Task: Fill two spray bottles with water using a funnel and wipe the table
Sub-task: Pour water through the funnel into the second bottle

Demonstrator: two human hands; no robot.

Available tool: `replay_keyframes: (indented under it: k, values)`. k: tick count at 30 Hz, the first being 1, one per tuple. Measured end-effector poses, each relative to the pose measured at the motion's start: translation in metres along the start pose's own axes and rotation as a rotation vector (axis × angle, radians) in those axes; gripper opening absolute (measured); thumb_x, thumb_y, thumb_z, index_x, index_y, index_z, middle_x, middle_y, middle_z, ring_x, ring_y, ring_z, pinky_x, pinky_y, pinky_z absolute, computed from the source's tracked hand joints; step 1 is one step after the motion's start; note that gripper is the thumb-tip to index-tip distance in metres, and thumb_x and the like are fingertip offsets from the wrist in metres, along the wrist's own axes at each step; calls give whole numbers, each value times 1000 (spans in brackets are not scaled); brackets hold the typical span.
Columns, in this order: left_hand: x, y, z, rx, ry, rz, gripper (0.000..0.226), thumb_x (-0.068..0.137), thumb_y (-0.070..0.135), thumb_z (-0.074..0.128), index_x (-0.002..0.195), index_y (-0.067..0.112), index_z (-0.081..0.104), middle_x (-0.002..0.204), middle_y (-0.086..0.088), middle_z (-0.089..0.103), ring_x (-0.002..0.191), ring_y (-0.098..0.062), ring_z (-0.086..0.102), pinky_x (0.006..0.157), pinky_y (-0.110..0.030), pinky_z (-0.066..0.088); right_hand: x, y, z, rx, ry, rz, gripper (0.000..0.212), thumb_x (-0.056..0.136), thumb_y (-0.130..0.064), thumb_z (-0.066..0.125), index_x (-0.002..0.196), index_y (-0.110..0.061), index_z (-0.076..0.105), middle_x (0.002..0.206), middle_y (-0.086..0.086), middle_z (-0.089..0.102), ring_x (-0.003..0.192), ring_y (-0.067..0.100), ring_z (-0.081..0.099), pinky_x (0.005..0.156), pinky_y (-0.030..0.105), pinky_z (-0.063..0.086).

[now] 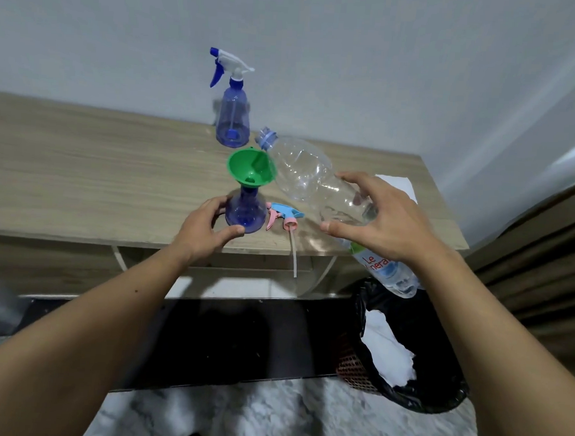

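Observation:
An open blue spray bottle (pixel 245 214) stands near the table's front edge with a green funnel (pixel 251 168) in its neck. My left hand (pixel 206 225) grips the bottle's base. My right hand (pixel 377 217) holds a large clear water bottle (pixel 310 179) tilted, its blue-ringed mouth just above and behind the funnel's rim. I cannot tell whether water is flowing. A pink and light-blue sprayer head (pixel 284 217) with its dip tube lies on the table beside the open bottle. A second blue spray bottle (pixel 234 118) with a white and blue sprayer stands at the back by the wall.
The wooden table (pixel 98 174) stands against a white wall. A white paper or cloth (pixel 399 185) lies at the table's right side behind my right hand. A bin with a black liner (pixel 415 351) holding white paper sits on the floor at the right.

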State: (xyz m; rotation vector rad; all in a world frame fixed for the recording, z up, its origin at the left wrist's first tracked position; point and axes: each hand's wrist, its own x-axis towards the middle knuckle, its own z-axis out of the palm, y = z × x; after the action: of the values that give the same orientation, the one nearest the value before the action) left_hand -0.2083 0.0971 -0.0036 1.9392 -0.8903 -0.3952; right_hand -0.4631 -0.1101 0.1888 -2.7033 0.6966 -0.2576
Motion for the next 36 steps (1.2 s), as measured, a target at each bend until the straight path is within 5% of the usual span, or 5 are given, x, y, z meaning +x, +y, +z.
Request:
replay_keyframes:
  k: [15,36]
  values:
    - [0,5,7,-26,1,-47,82,85,25,89,155,14,49,148,-8,61,132,-22,61,117,-42,47,-11,-14,-27,-136,-43,15,83,67,-87,71,139,-53,46,110,-18,57,93,6,54,93,46,54]
    - [2,3,9,-24,-13,-72,83,86,24,88,157,15,46,150,-8,60,134,-23,60,118,-42,45,-17,-16,-41,-364,-98,2,88,68,-88,70,144,-56,42,125,-15,58,123,15,60,82,35,39]
